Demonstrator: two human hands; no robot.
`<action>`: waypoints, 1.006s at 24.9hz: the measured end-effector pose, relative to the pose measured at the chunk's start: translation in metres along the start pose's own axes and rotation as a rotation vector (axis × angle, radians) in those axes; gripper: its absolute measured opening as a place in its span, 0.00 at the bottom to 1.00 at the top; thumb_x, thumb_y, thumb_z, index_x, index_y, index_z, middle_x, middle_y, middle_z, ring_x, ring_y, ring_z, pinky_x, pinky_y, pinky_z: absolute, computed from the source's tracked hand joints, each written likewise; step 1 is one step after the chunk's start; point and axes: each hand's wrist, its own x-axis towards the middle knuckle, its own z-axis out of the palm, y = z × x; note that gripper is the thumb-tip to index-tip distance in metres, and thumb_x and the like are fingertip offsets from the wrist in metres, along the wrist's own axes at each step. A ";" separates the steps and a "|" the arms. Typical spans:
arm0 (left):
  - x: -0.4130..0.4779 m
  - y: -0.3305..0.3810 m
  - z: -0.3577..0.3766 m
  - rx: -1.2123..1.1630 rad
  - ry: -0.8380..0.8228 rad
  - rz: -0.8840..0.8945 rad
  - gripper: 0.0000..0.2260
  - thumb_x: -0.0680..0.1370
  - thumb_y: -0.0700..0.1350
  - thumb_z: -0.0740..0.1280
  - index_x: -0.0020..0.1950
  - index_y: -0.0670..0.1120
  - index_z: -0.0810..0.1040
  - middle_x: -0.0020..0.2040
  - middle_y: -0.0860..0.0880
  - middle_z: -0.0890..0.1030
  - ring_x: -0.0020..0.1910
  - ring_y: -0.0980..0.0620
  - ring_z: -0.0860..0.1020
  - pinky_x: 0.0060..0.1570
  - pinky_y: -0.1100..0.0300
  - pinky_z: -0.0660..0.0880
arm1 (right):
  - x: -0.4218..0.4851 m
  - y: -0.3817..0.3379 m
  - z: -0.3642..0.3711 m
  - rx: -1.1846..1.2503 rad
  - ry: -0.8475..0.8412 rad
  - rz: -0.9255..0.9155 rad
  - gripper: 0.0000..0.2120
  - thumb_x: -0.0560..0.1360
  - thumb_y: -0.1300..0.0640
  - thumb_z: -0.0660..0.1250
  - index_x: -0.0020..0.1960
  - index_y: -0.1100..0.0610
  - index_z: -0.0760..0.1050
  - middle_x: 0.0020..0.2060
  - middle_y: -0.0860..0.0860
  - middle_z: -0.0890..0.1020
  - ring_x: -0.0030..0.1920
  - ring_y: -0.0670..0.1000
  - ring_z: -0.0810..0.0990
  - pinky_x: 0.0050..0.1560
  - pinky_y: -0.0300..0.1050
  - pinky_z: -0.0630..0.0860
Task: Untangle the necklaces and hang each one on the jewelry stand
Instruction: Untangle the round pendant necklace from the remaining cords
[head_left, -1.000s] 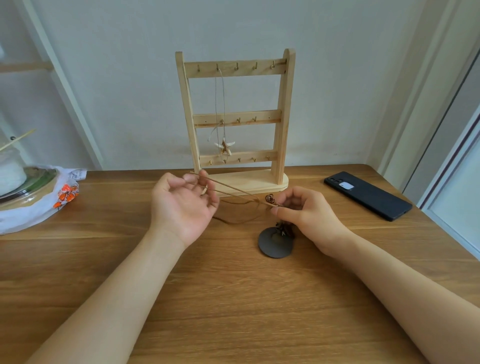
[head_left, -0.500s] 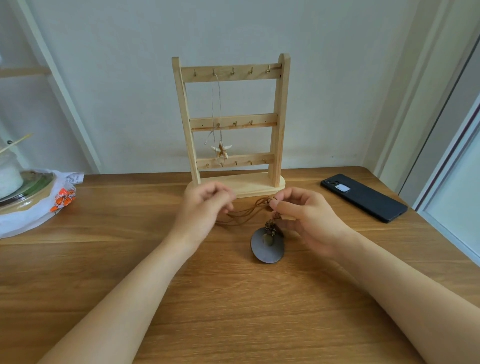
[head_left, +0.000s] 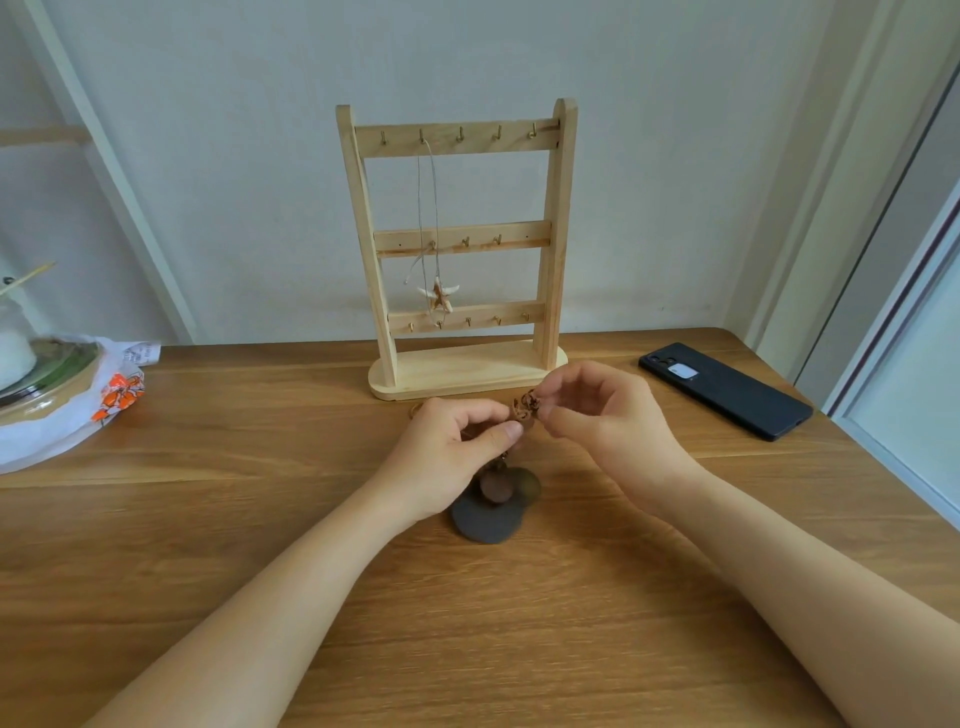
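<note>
Both hands are now working close together in front of the jewelry stand (head_left: 457, 249); a second ago they were spread apart with the brown cord stretched taut between them. That cord is now slack and bunched into a knotted cluster (head_left: 524, 408) between the fingertips. Judgement: the operation is shifting from pulling the cord out to picking at the tangle itself, so the untangling step is not yet complete.

The worktop (head_left: 260, 519) is carrying the stand, the disc pendant and, well off to the right, a dark phone (head_left: 724, 389). At the far left, a plastic bag (head_left: 78, 421) is holding a covered dish; its contents cannot be made out.

The stand is already carrying one item: the starfish necklace (head_left: 439, 296) is hanging from a top-rail hook. The other hooks are showing nothing on them.

The left hand (head_left: 447, 457) is pinching the cord cluster between thumb and forefinger. The right hand (head_left: 602, 415) is gripping the same cluster from the opposite side.

The dark disc pendant (head_left: 485, 519), with smaller discs overlapping it, is lying on the worktop below the hands.
</note>
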 end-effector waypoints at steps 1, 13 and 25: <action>0.000 0.001 -0.001 -0.030 -0.016 -0.016 0.08 0.81 0.44 0.67 0.56 0.47 0.86 0.49 0.51 0.87 0.52 0.55 0.83 0.55 0.63 0.77 | -0.001 -0.001 0.000 -0.165 -0.002 -0.117 0.09 0.74 0.67 0.73 0.50 0.56 0.81 0.44 0.50 0.83 0.44 0.49 0.81 0.49 0.44 0.79; -0.001 0.007 -0.005 -0.178 -0.089 -0.183 0.05 0.80 0.43 0.69 0.50 0.46 0.85 0.39 0.51 0.83 0.43 0.57 0.81 0.47 0.68 0.76 | 0.001 -0.003 -0.003 -0.386 -0.035 -0.186 0.03 0.77 0.61 0.72 0.48 0.54 0.83 0.40 0.46 0.85 0.41 0.44 0.82 0.45 0.38 0.79; 0.002 0.002 -0.002 -0.167 0.044 -0.201 0.09 0.78 0.41 0.70 0.37 0.46 0.82 0.32 0.46 0.78 0.32 0.55 0.75 0.37 0.63 0.72 | -0.003 -0.003 0.007 -0.265 -0.224 -0.024 0.04 0.74 0.59 0.75 0.47 0.58 0.82 0.40 0.54 0.84 0.41 0.55 0.80 0.45 0.46 0.79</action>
